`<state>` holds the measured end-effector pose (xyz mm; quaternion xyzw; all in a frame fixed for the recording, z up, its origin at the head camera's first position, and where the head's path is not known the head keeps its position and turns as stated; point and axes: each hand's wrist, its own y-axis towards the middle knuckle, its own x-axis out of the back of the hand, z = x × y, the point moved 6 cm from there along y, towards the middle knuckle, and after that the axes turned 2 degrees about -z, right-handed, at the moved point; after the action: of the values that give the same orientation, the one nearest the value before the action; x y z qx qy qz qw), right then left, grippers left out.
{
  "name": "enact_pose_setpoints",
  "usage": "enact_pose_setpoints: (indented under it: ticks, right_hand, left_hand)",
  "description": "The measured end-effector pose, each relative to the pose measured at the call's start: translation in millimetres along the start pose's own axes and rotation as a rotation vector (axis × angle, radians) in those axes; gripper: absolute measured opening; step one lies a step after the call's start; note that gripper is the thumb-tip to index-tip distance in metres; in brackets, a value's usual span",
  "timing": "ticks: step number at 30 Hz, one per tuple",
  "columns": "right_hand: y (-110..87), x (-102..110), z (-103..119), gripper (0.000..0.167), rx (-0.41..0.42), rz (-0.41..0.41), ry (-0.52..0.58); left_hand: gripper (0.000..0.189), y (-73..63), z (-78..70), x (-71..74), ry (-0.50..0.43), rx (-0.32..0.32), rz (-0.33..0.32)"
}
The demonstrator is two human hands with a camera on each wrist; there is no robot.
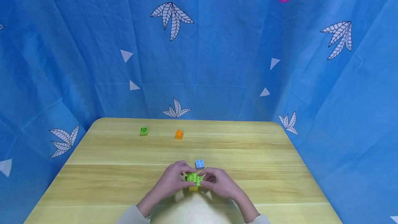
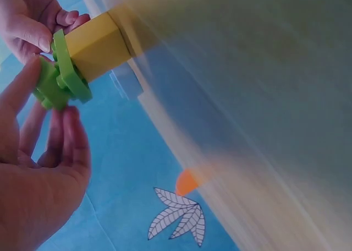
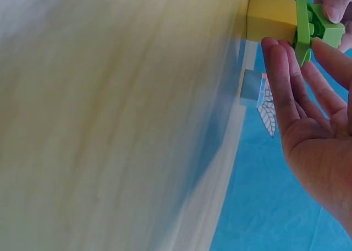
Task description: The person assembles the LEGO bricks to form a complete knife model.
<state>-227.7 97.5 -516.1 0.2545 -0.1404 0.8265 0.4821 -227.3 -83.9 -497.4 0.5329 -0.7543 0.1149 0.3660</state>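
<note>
Near the front of the table a yellow block (image 3: pixel 271 17) stands upright with a flat green plate (image 3: pixel 301 28) on top. Over part of the plate sits a smaller green brick (image 1: pixel 191 177), studs up; plate studs show in the slight gap between them. My left hand (image 1: pixel 172 179) pinches this green brick between thumb and fingers. From the other side, my right hand (image 1: pixel 221 182) holds the end of the green plate between thumb and fingertips. Just beyond the hands lies a light blue brick (image 1: pixel 199 164), touched by neither.
Toward the back of the wooden table (image 1: pixel 242 141) lie an orange brick (image 1: pixel 179 134) and, farther left, another green piece (image 1: pixel 144 131). A blue patterned cloth (image 1: pixel 217 51) hangs behind the table and along both sides.
</note>
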Motion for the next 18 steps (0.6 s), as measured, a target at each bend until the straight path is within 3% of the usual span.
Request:
enact_pose_setpoints:
  ticks: [18]
  right_hand:
    - [1.2, -2.0, 1.1, 0.027, -0.021, 0.005, 0.032]
  left_hand:
    - [0.04, 2.5, 1.9, -7.8, 0.013, 0.026, 0.034]
